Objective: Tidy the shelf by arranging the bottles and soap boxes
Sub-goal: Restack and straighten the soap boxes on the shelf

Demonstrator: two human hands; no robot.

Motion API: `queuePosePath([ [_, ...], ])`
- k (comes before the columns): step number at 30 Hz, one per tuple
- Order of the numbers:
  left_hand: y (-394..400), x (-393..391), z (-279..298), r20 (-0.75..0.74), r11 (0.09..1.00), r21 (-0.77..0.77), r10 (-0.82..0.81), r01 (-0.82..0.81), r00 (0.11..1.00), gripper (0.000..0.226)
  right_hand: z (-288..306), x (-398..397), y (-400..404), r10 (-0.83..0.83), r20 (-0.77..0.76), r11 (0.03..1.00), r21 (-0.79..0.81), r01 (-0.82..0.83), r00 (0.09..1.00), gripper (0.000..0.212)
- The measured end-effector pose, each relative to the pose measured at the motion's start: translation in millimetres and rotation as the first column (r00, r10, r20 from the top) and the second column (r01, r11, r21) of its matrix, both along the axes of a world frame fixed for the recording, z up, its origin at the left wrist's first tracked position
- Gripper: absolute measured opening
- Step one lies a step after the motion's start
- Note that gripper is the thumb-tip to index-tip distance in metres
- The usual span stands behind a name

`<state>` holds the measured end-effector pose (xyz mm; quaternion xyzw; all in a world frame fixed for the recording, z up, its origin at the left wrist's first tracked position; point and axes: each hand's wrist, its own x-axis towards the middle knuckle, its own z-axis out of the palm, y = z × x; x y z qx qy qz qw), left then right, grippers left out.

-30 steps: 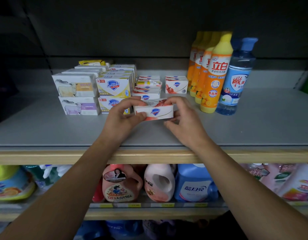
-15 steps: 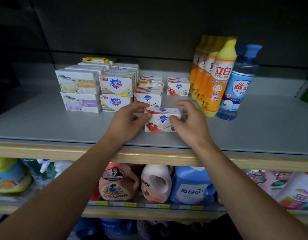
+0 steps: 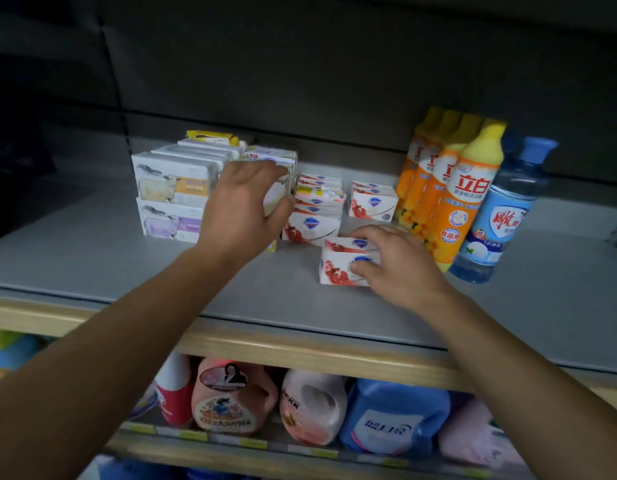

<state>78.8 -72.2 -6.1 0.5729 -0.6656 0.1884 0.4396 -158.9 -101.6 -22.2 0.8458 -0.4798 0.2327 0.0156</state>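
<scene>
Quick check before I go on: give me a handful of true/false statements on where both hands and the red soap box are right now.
1. The right hand holds the red soap box on the grey shelf. True.
2. The left hand also grips that box. False: it reaches to the yellow soap box stack further left.
3. The blue-capped bottle stands right of the orange bottles. True.
4. The red soap box is stacked on another box. False: it sits alone on the shelf.
</scene>
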Motion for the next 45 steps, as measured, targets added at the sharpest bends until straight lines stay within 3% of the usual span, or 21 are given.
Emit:
queuePosePath([
  [6,-34,15,-15,0.198,0.991,0.07,0.097,-0.113,0.975,0.047,20,-12,-35,-0.181,0.004,0.981,-0.068,0.181,0.983,0.046],
  [11,-48,17,-30,0.183,0.99,-0.05,0.14,-0.133,0.973,0.045,39,-1,-80,-0.313,-0.124,0.91,-0.322,0.26,0.942,0.048],
  [15,-49,19,-31,0.175,0.992,-0.083,0.112,-0.099,0.978,0.045,36,12,-118,-0.439,-0.256,0.855,-0.414,0.313,0.861,0.044],
  [20,-52,19,-32,0.155,0.99,-0.109,0.103,-0.087,0.982,0.042,7,16,-149,-0.474,-0.323,0.868,-0.326,0.374,0.819,0.047],
  [24,-53,19,-34,0.143,0.988,-0.131,0.102,-0.083,0.985,0.042,-14,16,-156,-0.49,-0.248,0.871,-0.187,0.455,0.836,0.06],
  [29,-52,19,-33,0.115,0.986,-0.147,0.093,-0.076,0.989,0.043,-31,22,-149,-0.472,-0.166,0.867,-0.267,0.421,0.866,0.053],
  [35,-52,17,-33,0.126,0.988,-0.135,0.096,-0.079,0.987,0.044,-32,14,-146,-0.378,-0.157,0.925,-0.116,0.363,0.913,0.062],
  [45,-53,18,-34,0.134,0.988,-0.131,0.103,-0.086,0.986,0.045,-24,22,-152,-0.365,-0.211,0.931,-0.05,0.363,0.907,0.064],
])
